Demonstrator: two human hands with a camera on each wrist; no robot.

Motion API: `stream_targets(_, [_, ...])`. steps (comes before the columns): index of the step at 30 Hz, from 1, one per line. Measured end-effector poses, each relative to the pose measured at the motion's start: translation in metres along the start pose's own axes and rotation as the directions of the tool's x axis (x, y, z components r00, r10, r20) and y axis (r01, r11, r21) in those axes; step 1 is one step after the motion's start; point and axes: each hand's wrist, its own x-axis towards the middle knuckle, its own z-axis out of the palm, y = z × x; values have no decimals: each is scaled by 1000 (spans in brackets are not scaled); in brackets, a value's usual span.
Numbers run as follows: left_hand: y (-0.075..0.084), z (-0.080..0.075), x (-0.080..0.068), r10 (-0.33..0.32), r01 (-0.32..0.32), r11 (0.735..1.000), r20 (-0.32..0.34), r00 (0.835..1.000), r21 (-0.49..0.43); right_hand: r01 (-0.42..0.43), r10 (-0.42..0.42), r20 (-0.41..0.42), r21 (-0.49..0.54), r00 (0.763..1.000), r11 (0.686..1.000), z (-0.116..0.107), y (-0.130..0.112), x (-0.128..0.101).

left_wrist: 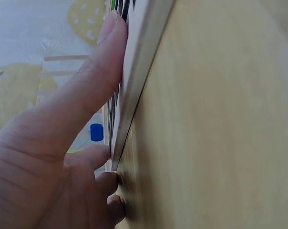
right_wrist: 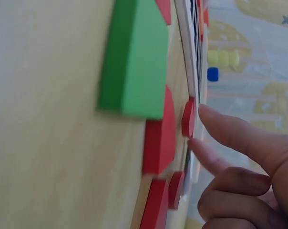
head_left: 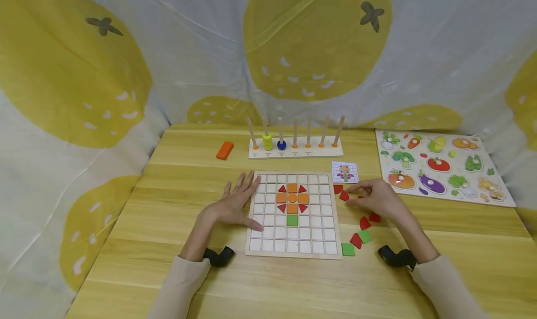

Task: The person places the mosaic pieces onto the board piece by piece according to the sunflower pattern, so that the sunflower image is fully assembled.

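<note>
A wooden grid board (head_left: 293, 246) lies mid-table with an orange cross (head_left: 292, 198), red triangles at its corners and a green square (head_left: 292, 220) below. My left hand (head_left: 241, 200) lies flat with straight fingers on the board's left edge; the left wrist view shows the thumb (left_wrist: 87, 95) against the board's rim (left_wrist: 139, 71). My right hand (head_left: 371, 197) is just right of the board, index finger and thumb tips pinching a small red piece (head_left: 344, 196) (right_wrist: 188, 118) on the table. The other fingers are curled.
Loose red pieces (head_left: 365, 223) and green squares (head_left: 347, 249) (right_wrist: 134, 57) lie right of the board. Behind are a pattern card (head_left: 345, 171), a peg rack (head_left: 295, 153) with yellow rings and a blue bead, an orange block (head_left: 224, 150) and a vegetable puzzle (head_left: 440, 167).
</note>
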Motion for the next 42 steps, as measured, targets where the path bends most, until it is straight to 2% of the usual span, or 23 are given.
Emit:
stream_targets(6, [-1, 1, 1, 10, -10, 1000, 4, 1000, -8, -40, 40, 12, -1, 999, 999, 8, -8, 8])
stream_targets(13, [-1, 0, 0, 1, -1, 1000, 10, 1000, -4, 24, -26, 64, 23, 998, 999, 7, -5, 6])
stream_targets(16, [-1, 1, 0, 1, -1, 1000, 11, 1000, -5, 13, -16, 80, 38, 997, 999, 3, -2, 3])
stream_targets(22, [-3, 2, 0, 12, -12, 1000, 7, 1000, -10, -55, 53, 45, 28, 998, 998, 1, 0, 0])
stream_targets(29, [-4, 3, 1, 11, -11, 1000, 2, 1000, -6, -1, 2, 33, -14, 999, 1000, 4, -4, 0])
stream_targets(33, [-3, 2, 2, 12, -12, 1000, 3, 1000, 4, -6, 7, 41, -32, 999, 999, 2, -6, -1])
stream_targets(37, [-2, 2, 3, 8, -8, 1000, 8, 1000, 10, -1, 1, 102, -2, 995, 1000, -2, -4, 0])
stream_targets(42, [-2, 1, 2, 9, -9, 1000, 12, 1000, 5, 49, -70, 222, 99, 973, 994, -7, 6, 1])
